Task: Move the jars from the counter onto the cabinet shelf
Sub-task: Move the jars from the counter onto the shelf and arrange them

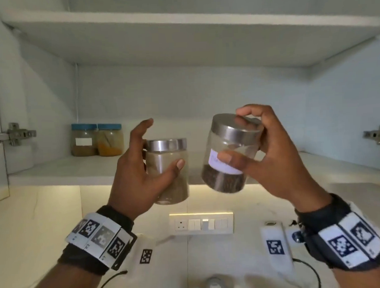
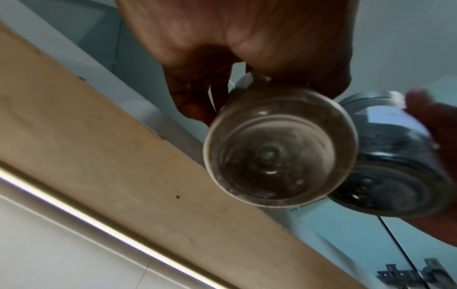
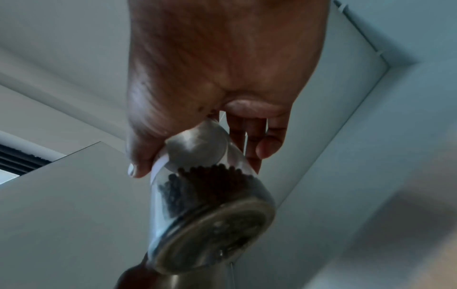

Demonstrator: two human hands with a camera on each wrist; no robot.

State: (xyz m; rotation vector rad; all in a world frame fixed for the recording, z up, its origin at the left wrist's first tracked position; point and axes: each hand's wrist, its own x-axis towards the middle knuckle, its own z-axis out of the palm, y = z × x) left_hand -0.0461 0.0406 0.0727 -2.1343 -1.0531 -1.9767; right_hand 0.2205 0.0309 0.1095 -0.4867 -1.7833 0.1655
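Head view. Landmark: lower cabinet shelf [image 1: 61,171].

Item 1: peppercorn jar [image 1: 230,155], steel lid, white label. Held by the right hand [image 1: 270,153], thumb on the label, fingers curled over the lid rim. In front of the shelf edge, raised partly above it, not yet over the board. Long axis tilted, lid leaning toward the shelf's right end.

Item 2: tan-powder jar [image 1: 168,171], steel lid. Held by the left hand [image 1: 140,170], thumb across the glass, fingers wrapped behind. Upright, in front of the shelf edge, base below it; just beside item 1.

Item 3: two blue-lidded jars [image 1: 96,139], standing at the shelf's left rear.

Assessment: both held jars lie short of the shelf; each likely needs lifting clear of the edge, then forward. Item 1 wants righting first. The right hand seems nearer.
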